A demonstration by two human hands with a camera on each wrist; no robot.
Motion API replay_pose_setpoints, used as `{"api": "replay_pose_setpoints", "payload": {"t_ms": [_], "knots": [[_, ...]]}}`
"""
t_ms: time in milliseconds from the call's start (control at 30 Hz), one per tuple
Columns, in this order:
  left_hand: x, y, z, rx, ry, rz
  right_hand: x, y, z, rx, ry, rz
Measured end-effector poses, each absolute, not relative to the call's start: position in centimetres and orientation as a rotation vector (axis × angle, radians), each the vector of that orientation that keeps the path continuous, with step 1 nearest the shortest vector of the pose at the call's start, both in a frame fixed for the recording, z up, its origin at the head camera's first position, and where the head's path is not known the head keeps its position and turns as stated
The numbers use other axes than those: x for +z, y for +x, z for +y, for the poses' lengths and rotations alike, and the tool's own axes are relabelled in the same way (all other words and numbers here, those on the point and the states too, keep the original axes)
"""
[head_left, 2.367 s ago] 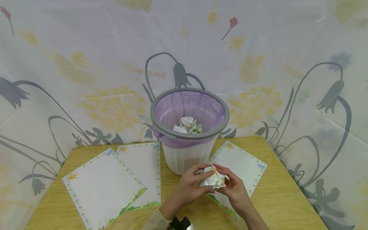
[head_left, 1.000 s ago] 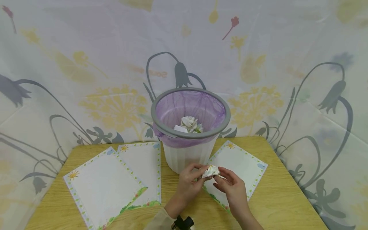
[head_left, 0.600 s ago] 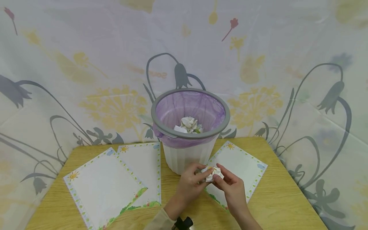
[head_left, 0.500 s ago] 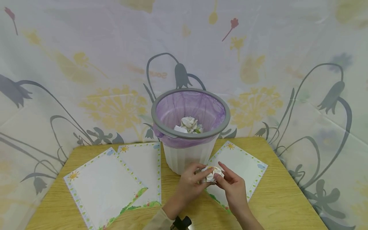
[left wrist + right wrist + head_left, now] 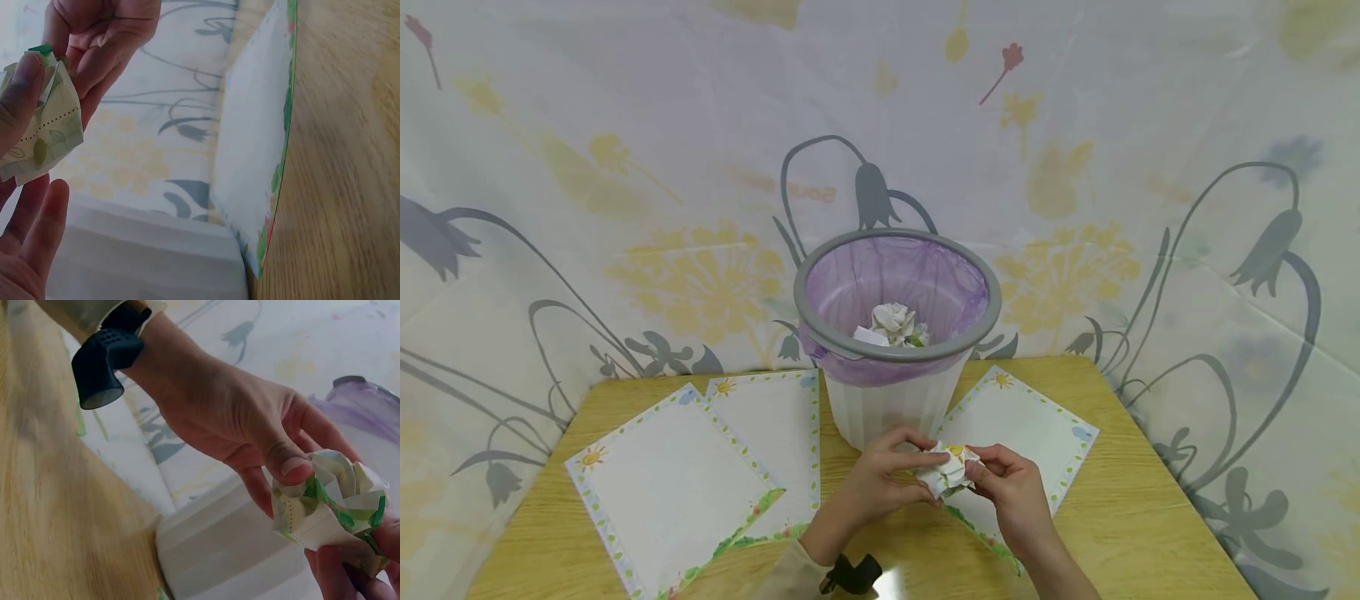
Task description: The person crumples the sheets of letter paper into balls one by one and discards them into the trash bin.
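The left hand (image 5: 880,479) and right hand (image 5: 1017,493) clamp their fingers on a crumpled white paper ball (image 5: 946,477) before a purple-lined white plastic bin (image 5: 883,408) already holding crumpled white papers (image 5: 893,322), while three leaf-bordered white sheets (image 5: 672,490) remain flat

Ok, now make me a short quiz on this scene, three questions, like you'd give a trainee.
1. True or false: the left hand and the right hand both hold the crumpled paper.
2. Multiple choice: what colour is the liner in the bin? A) green B) yellow C) purple
3. Short answer: in the head view, how many flat sheets show on the table, and where?

Key:
1. True.
2. C.
3. Three: two overlapping to the left of the bin, one toward its right.
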State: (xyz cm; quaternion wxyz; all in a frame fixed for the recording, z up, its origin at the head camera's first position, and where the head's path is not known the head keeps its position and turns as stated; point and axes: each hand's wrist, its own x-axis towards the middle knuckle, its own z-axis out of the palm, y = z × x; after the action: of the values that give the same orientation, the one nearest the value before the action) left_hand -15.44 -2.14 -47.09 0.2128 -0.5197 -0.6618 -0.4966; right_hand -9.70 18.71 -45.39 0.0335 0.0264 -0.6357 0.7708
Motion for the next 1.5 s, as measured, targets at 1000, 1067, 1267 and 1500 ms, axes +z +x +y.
{"api": "replay_pose_setpoints", "payload": {"t_ms": [1000,1067,1267,1500], "knots": [[-47.2,-15.3,-3.3,-1.592,-1.435,-2.127,-47.9,-9.4,18.0,2.459,0.079,-2.048],[-47.3,-15.3,-3.3,-1.652,-1.453,-2.099,-47.7,-9.5,18.1,2.428,0.06,-2.109],[-47.8,-15.3,-3.4,-1.702,-1.461,-2.006,-47.0,-9.6,18.2,2.326,0.011,-2.232],[-48.2,-15.2,-3.7,-1.738,-1.432,-1.948,-47.1,-9.7,18.1,2.289,0.127,-2.235]]}}
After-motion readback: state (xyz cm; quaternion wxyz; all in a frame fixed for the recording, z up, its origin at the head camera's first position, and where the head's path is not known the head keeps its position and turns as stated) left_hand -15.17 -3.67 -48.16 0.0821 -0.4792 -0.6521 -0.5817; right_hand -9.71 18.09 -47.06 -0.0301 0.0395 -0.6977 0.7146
